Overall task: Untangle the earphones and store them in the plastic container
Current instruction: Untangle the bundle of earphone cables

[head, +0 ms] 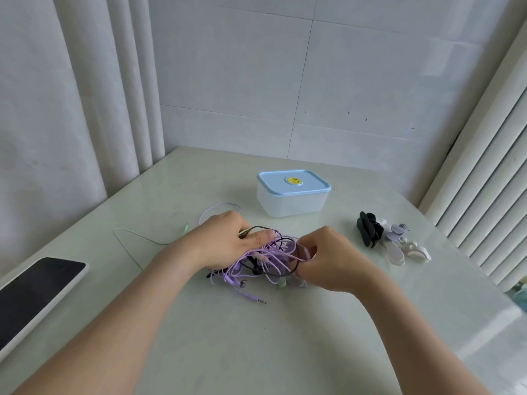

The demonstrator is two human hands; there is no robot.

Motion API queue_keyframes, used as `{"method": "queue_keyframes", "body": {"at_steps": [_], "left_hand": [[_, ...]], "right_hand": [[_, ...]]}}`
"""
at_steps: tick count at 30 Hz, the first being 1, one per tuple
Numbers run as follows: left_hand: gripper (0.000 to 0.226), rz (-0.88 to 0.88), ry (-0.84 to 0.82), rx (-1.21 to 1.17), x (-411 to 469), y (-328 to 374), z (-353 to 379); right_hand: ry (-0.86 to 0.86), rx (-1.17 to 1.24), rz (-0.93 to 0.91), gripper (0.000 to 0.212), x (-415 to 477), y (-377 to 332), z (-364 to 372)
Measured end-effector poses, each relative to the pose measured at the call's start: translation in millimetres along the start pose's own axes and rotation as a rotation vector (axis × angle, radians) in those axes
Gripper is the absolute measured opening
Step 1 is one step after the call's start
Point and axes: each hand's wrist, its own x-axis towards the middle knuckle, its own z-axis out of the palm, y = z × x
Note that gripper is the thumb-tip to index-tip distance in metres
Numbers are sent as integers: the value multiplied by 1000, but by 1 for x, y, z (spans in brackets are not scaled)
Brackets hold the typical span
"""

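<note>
Left hand (225, 240) gripping, right hand (330, 260) pinching tangled earphones (273, 252), lidded plastic container (291, 201) behind

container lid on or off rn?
On. The blue lid sits flat on the plastic container, rim seated along the edges in view. The earphones are outside it, held by the left hand and right hand.

The dark-screened device (37, 292) at lower left is cut off by the frame's left edge, and a greenish thing (522, 289) at the right edge is too cropped to identify. At centre, the left hand (225, 240) gripping the tangle of earphones (271, 258) hides its own fingers, and the right hand (328, 258), pinching a cable, covers the tangle's right end.
</note>
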Motion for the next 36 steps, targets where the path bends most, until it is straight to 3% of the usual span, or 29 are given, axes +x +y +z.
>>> {"method": "queue_keyframes", "body": {"at_steps": [3, 7, 13, 15, 21, 25, 29, 33, 36], "left_hand": [[70, 51, 16, -4, 1, -2, -1], [63, 137, 202, -65, 7, -4, 1], [40, 376, 472, -255, 7, 5, 0], [37, 433, 513, -249, 5, 7, 0], [37, 464, 604, -241, 4, 10, 0], [37, 442, 592, -201, 9, 3, 0], [38, 450, 589, -141, 13, -5, -2], [42, 456, 586, -119, 14, -7, 0], [45, 438, 609, -104, 15, -8, 1]], "right_hand": [[6, -12, -50, 43, 0, 1, 1], [88, -118, -142, 51, 4, 1, 10], [168, -162, -175, 25, 7, 0, 14], [188, -200, -150, 2, 7, 1, 13], [365, -205, -78, 17, 10, 8, 5], [372, 160, -39, 30, 7, -4, -2], [219, 542, 9, 33, 3, -10, -10], [113, 601, 68, 36, 2, -9, -12], [77, 592, 12, 32, 3, -6, -9]]}}
